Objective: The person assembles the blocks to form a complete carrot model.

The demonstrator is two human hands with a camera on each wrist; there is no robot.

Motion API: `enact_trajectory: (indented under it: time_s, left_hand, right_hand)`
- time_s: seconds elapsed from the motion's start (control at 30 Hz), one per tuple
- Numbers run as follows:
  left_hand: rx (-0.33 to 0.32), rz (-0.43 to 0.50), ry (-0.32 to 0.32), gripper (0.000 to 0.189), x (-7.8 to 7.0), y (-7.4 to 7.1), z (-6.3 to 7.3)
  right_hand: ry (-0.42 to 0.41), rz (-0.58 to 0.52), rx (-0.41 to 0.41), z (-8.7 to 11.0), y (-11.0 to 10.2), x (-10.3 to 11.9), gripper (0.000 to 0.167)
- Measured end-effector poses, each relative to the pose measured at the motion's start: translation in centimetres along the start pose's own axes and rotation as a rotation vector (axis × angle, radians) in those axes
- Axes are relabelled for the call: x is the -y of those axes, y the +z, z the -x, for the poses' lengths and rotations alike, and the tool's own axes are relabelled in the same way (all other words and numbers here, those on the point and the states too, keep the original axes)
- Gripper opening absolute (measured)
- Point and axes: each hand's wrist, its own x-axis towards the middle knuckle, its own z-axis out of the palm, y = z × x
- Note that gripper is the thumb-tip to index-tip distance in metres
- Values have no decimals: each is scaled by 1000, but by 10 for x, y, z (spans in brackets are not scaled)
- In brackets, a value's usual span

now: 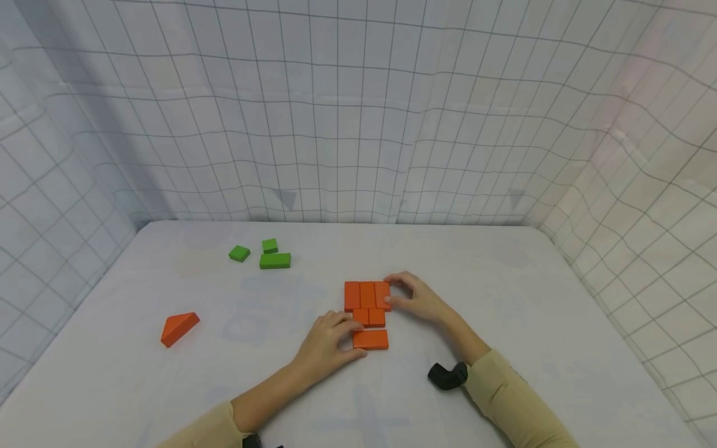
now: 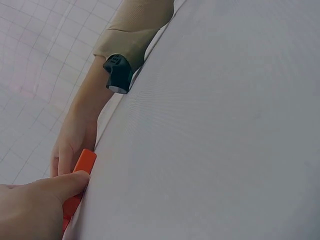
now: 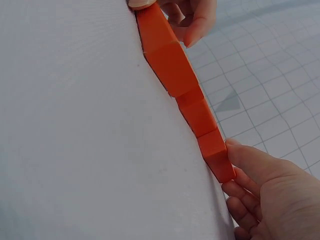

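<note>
Several orange blocks lie together on the white table. My left hand (image 1: 327, 350) pinches the left end of the nearest orange block (image 1: 372, 340), which lies crosswise, with thumb on its near side and fingers on its far side. A narrow gap parts it from two small orange blocks (image 1: 376, 318) side by side. Behind those, three upright-set oblong blocks stand in a row, touching. My right hand (image 1: 417, 300) holds the rightmost orange block (image 1: 381, 292) of that row between thumb and fingers. In the right wrist view, the right thumb (image 3: 242, 155) touches that block's edge.
An orange triangular block (image 1: 179, 328) lies at the left of the table (image 1: 504, 298). Farther back are a green oblong block (image 1: 275, 261) and two small green blocks, one (image 1: 239, 253) set askew. White gridded cloth (image 1: 358, 124) hangs behind and along both sides.
</note>
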Motion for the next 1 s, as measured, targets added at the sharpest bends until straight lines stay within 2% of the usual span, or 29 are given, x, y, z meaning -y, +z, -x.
enact_trajectory:
  time_s: [0.23,0.33,0.6,0.83,1.0]
  left_hand:
    - [-31,-1,43,29,1,1,1]
    - [-49,-16,59,28,2,2,1]
    - [-65,-52,82,25,2,2,-1]
    - [-71,-66,87,25,1,1,-2]
    - [-73,-77,82,24,1,1,-3]
  right_hand:
    - [4,-4,-1,1,1,-1,42]
    - [5,-1,-4,-1,1,-8,42]
    - [2,3,6,-1,0,-5,42]
    - [0,0,-15,-8,7,-40,44]
    - [-5,7,-9,-8,7,-42,43]
